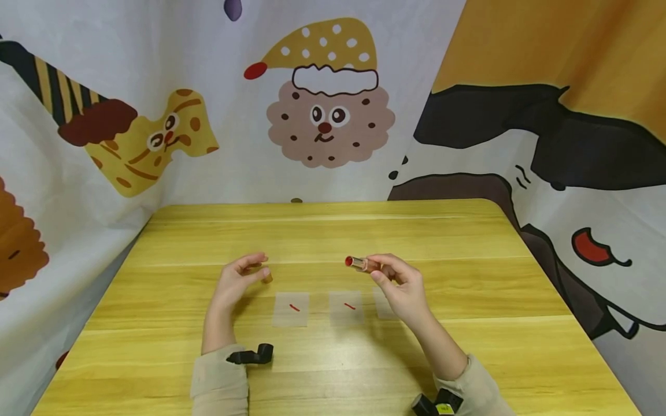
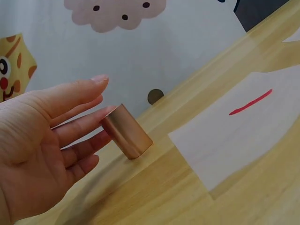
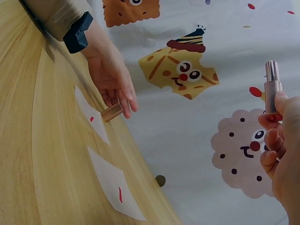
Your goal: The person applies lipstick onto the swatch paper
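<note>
My right hand (image 1: 408,286) pinches an uncapped lipstick (image 1: 362,264) between thumb and fingers, above the table. Its red tip points left in the head view; in the right wrist view the tube (image 3: 272,93) stands nearly upright. Beside my left hand (image 1: 243,277), the copper-coloured lipstick cap (image 2: 127,132) stands on the table. The left fingers are loosely bent, their tips right at the cap's side and top edge in the left wrist view. Nearby lie two pale paper squares, the left paper (image 1: 283,318) and the middle paper (image 1: 338,318), each with one short red stroke.
A third paper square (image 1: 384,306) lies to the right, partly hidden behind my right hand. The wooden table (image 1: 322,381) reaches back to a cartoon-print curtain (image 1: 224,179). A black wrist camera (image 1: 252,355) is strapped at the left cuff, another camera (image 1: 437,403) at the right.
</note>
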`<state>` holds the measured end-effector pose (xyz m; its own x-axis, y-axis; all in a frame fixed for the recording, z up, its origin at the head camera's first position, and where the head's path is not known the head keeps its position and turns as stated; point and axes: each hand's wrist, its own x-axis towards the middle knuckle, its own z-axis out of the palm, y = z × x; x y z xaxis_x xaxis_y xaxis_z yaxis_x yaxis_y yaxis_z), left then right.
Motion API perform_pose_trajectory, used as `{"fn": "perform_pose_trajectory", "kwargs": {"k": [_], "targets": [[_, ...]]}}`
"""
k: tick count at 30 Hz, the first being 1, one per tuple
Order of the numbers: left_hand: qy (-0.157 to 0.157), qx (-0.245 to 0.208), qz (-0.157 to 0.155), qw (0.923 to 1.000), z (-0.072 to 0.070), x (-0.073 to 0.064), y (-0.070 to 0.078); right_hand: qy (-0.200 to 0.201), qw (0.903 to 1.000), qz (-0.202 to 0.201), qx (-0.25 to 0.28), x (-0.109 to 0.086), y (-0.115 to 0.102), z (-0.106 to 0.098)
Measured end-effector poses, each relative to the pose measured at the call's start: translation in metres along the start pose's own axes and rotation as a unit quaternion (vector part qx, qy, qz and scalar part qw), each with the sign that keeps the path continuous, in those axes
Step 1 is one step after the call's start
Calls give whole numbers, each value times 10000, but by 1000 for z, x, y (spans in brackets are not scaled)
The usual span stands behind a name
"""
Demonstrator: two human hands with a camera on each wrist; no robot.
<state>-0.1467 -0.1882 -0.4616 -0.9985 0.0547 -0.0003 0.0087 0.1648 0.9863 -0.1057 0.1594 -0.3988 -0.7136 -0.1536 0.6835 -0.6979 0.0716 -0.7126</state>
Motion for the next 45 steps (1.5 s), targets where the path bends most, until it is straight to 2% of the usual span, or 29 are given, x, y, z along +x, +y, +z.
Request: {"fn": "perform_pose_trajectory", "kwargs": {"k": [7, 13, 19, 28, 38, 45], "targets": [[-165, -18, -142, 9998, -1, -1, -5, 7, 10000, 1, 8, -1, 0, 0], [-160, -23, -132, 9998, -1, 1, -9, -29, 10000, 46, 42, 0, 0, 1], [-182, 19, -116, 9998, -1, 1, -11, -93, 9999, -29, 102, 4, -10, 3], [-206, 116, -112, 9997, -1, 1, -12, -88, 9999, 51, 31, -1, 1, 1], [-106, 216, -163, 9996, -1, 1, -13, -99, 9998, 152, 1, 8, -25, 4], [9, 359, -171, 9992, 0, -1, -11, -66, 9999, 104, 12, 8, -28, 5]]}}
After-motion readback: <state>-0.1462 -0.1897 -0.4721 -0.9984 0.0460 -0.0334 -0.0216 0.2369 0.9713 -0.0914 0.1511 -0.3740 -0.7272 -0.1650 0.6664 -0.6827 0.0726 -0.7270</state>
